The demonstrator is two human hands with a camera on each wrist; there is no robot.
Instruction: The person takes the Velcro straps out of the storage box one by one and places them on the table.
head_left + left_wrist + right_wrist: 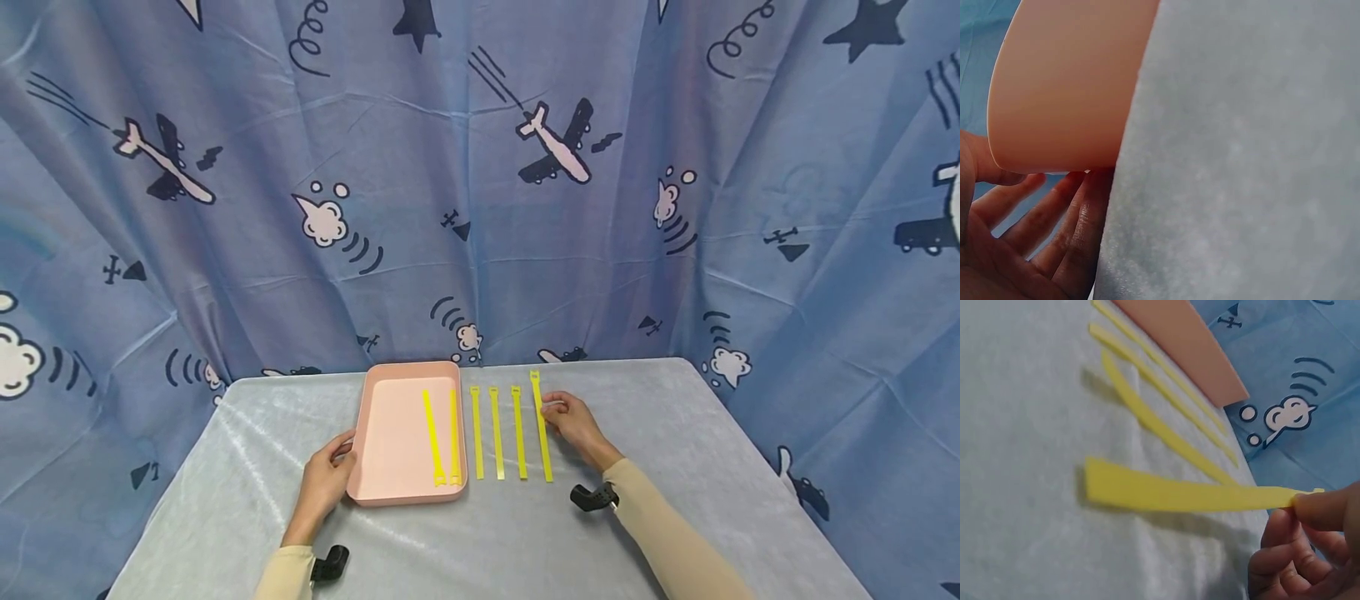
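Observation:
My right hand point(573, 421) pinches a yellow cable tie point(542, 433) between thumb and forefinger, close to its slotted far end. In the right wrist view, this flat cable tie point(1179, 492) stretches away from the fingertips, its wide plain end over the cloth. Left of it, three more yellow cable ties point(519, 433) lie side by side. A pink tray point(390, 433) holds two others point(454, 437) along its right side, slotted ends nearest me. My left hand point(325, 475) rests at the tray's left edge; in the left wrist view, its fairly straight fingers point(1041, 219) touch the tray's side.
A pale grey velvety cloth point(420, 550) covers the table. Behind it hangs a blue curtain point(420, 275) printed with planes, clouds and stars. Each wrist wears a small black device, one point(330, 564) on the left and one point(594, 497) on the right.

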